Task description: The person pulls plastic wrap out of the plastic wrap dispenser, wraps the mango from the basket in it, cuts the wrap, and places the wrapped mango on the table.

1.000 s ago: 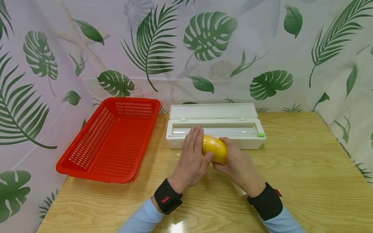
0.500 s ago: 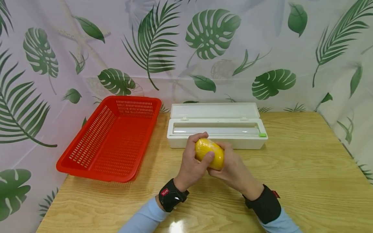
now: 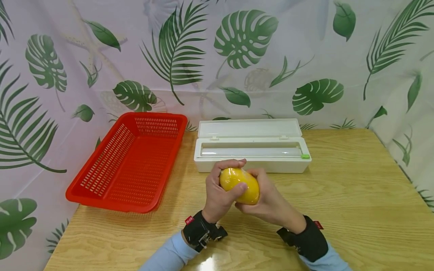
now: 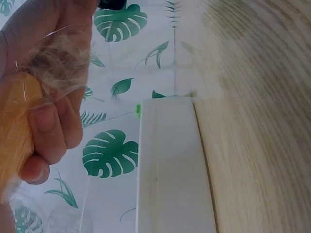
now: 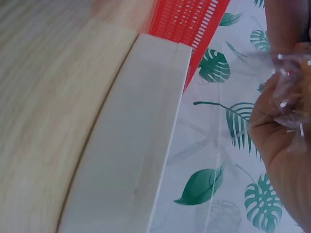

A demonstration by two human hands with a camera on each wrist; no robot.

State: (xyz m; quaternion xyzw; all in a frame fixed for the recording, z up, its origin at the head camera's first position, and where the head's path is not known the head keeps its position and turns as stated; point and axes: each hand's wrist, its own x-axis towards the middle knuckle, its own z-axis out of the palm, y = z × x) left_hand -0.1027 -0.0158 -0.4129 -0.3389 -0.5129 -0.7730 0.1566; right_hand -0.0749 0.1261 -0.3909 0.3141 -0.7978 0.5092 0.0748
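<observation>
A yellow fruit that looks like a mango (image 3: 250, 191), wrapped in shiny cling film, is held up between both hands above the table. My left hand (image 3: 218, 192) grips its left side, with the thumb across the front and fingers curled over the far side. My right hand (image 3: 271, 201) holds the right end, its fingers partly hidden behind the fruit. Loose crinkled cling film (image 4: 60, 60) stands off the fruit in the left wrist view. Just behind the hands sits a white cling film dispenser (image 3: 264, 166), lid raised, with a film roll (image 3: 251, 151) inside.
A red plastic basket (image 3: 157, 205) with slotted walls stands at the left of the wooden table (image 3: 352, 188). On the dispenser's right end is a green slider (image 3: 305, 156). A leaf-patterned cloth (image 3: 190, 45) hangs behind the table and along its sides.
The left hand's straight fingers have curled over the mango. Both hands have brought it slightly left and nearer the person. Basket and dispenser have stayed in place.
</observation>
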